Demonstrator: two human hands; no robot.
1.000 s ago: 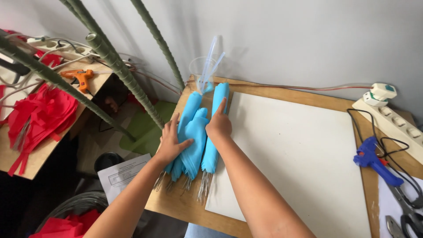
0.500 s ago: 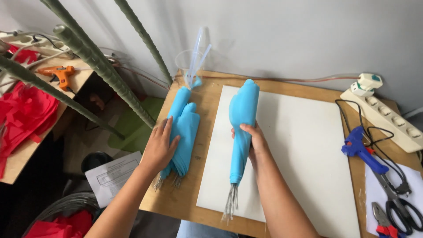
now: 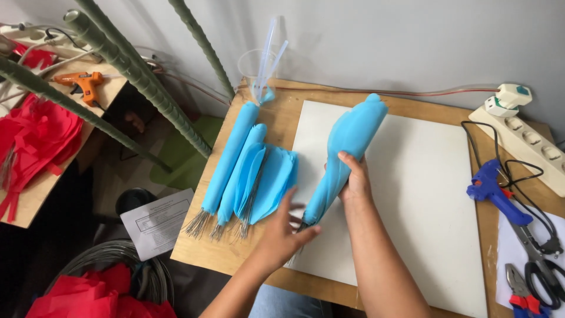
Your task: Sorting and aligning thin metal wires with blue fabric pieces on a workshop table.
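Note:
My right hand point(image 3: 353, 179) grips a bundle of blue fabric petals point(image 3: 348, 147) on wire stems, held tilted over the white board point(image 3: 424, 194). My left hand point(image 3: 285, 232) reaches with spread fingers to the lower wire end of that bundle and touches it. Left of the board, a pile of the same blue petals point(image 3: 250, 168) lies on the wooden table point(image 3: 200, 253), wire ends toward me.
A clear plastic cup point(image 3: 257, 65) with straws stands at the table's back edge. At the right lie a blue glue gun point(image 3: 494, 188), a white power strip point(image 3: 524, 144), scissors point(image 3: 544, 265) and pliers point(image 3: 521, 291). Green wrapped stems point(image 3: 141, 76) cross the left. Red fabric point(image 3: 35, 138) and an orange glue gun point(image 3: 85, 79) sit on a side table.
My right hand has lifted the blue bundle and tilted it to the right. My left hand left the pile and moved over to the bundle's wire end.

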